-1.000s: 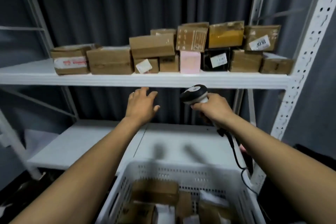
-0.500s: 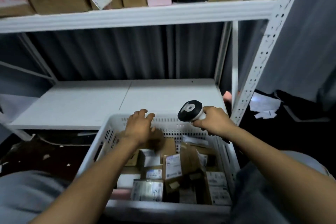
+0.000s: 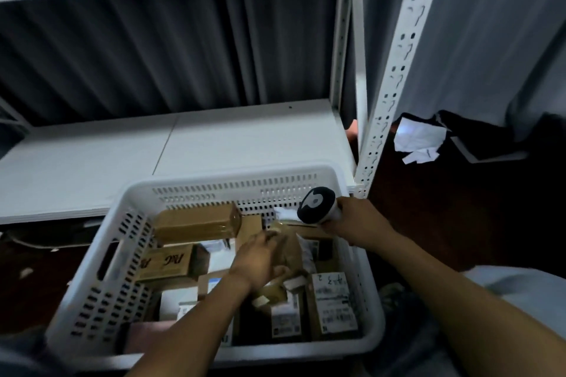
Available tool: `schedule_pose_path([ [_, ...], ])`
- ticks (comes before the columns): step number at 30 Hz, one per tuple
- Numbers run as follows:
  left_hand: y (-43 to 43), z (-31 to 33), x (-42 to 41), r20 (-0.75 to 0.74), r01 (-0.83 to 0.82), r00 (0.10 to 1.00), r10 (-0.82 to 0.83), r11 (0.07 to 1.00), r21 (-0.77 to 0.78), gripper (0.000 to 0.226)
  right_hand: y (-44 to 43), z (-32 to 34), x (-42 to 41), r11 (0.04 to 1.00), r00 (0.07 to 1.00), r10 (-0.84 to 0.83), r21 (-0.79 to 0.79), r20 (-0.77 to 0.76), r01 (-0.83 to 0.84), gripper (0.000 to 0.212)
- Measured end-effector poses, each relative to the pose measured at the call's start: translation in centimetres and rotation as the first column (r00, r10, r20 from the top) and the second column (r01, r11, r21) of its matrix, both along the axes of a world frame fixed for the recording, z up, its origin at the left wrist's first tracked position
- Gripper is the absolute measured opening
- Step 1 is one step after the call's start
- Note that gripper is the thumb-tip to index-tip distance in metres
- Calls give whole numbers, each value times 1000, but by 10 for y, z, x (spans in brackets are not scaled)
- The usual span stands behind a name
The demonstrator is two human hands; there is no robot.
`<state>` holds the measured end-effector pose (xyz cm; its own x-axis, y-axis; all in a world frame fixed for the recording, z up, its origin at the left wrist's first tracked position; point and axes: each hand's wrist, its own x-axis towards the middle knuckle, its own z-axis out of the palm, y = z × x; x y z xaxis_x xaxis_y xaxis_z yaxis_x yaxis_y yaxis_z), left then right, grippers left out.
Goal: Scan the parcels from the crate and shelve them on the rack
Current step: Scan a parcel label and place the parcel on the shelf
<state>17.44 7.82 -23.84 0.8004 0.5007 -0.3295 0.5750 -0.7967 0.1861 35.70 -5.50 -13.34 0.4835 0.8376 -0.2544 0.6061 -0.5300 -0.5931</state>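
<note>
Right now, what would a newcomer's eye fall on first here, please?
A white crate crammed with labelled parcels fills the lower middle, in front of the rack's lower shelf. Inside it the left hand grips a brown parcel, while the right hand holds a scanner above the crate's far right corner.

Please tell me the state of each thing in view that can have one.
White crate: filled with parcels.
Left hand: grips a brown parcel inside it.
Right hand: holds the barcode scanner above its far corner.
Long cardboard box: lying flat, closed.
</note>
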Motion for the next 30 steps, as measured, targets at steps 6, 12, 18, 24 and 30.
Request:
schedule_pose_path([
  [6, 18, -40, 37, -30, 37, 999, -42, 990, -137, 107, 4, -17, 18, 1000, 1000, -20, 23, -21, 20, 22],
  [12, 31, -75, 51, -145, 32, 987, -69, 970, -242, 134, 10, -24, 27, 999, 999, -32, -10, -37, 32, 26],
  [18, 31, -77, 47, -52, -20, 999, 5, 955, -295, 135, 20, -20, 21, 1000, 998, -13, -1, -61, 13, 20],
  [24, 35, -61, 38, -13, -63, 998, 62, 944, -325, 139, 21, -14, 7, 1000, 996, 6, 14, -94, -4, 24],
  [30, 26, -16, 18, 241, -173, 928, 283, 903, -392, 141, 22, -15, 7, 990, 976, -113, 66, -185, 127, 21],
])
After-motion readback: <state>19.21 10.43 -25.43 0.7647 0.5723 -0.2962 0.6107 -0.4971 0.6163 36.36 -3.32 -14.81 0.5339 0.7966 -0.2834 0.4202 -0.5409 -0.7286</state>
